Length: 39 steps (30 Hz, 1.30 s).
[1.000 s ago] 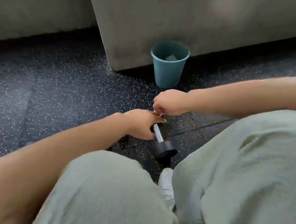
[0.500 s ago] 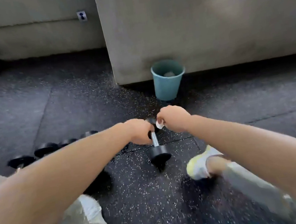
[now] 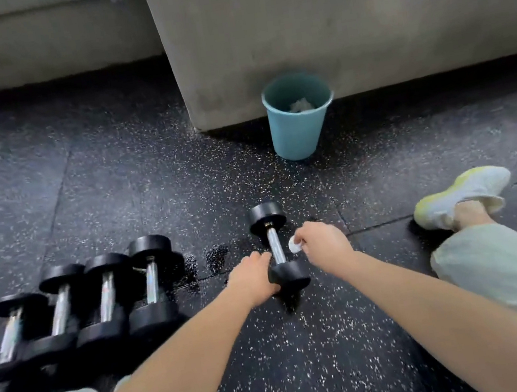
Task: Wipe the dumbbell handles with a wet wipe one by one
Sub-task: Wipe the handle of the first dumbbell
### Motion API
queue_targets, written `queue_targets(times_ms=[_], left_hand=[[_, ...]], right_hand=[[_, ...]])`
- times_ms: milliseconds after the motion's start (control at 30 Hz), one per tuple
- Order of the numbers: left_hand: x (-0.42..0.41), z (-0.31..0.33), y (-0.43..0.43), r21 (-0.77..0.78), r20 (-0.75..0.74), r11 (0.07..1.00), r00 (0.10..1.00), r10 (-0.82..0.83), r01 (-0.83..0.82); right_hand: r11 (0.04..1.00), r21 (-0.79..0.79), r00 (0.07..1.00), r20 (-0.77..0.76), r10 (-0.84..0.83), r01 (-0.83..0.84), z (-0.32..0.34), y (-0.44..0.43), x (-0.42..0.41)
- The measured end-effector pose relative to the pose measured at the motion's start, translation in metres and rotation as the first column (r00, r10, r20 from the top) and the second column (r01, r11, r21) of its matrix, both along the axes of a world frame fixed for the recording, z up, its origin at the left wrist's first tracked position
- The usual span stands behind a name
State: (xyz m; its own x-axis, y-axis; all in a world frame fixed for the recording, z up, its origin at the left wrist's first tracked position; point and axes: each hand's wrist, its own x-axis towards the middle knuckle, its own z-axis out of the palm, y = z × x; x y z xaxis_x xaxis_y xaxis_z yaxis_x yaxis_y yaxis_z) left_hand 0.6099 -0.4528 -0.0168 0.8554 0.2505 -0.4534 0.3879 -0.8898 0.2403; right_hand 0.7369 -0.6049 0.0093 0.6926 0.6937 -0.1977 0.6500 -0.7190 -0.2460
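The dumbbell lies mid-floor, and the left hand has a curled grip on its near head. At its 3 o'clock, the right hand pinches a balled wipe just beside it. Four more dumbbells lie at 9 o'clock.

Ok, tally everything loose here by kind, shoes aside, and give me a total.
Dumbbells: 5 (row of four, plus the lone dumbbell held by the left hand)
Teal bin: 1
Wet wipe: 1, pinched in the right hand
White wad inside the bin: 1, too blurred to identify
Total: 8
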Motion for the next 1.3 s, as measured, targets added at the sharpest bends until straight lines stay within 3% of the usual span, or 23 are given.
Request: queue_targets(times_ms=[167, 467, 667, 767, 967, 1167, 1300], left_hand=[[0.023, -0.031, 0.016, -0.029, -0.021, 0.999, 0.999, -0.026, 0.025], [0.018, -0.078, 0.032, -0.186, 0.027, 0.982, 0.999, -0.019, 0.024], [0.015, -0.085, 0.044, -0.221, 0.114, 0.970, 0.990, -0.081, 0.105], [0.019, -0.087, 0.043, -0.252, 0.115, 0.962, 0.990, -0.076, 0.103], [0.027, -0.086, 0.036, -0.254, 0.094, 0.959, 0.990, -0.102, 0.123], [0.031, -0.088, 0.025, -0.285, 0.121, 0.953, 0.990, -0.071, 0.103], [0.035, -0.084, 0.012, -0.252, 0.150, 0.961, 0.986, -0.077, 0.113]], right_hand=[[1.000, -0.006, 1.000, -0.012, 0.000, 0.000, -0.036, 0.042, 0.001], [0.976, -0.196, 0.986, -0.155, 0.063, -0.093, -0.094, 0.077, 0.018], [0.952, -0.209, 0.971, 0.035, 0.237, -0.225, -0.104, 0.094, 0.030], [0.965, -0.185, 0.968, 0.130, 0.214, -0.188, -0.109, 0.102, 0.036], [0.995, -0.079, 0.986, 0.147, 0.077, -0.065, -0.111, 0.108, 0.039], [0.967, -0.173, 0.961, 0.173, 0.216, -0.186, -0.114, 0.095, 0.034], [0.971, -0.164, 0.959, 0.198, 0.203, -0.172, -0.117, 0.097, 0.048]])
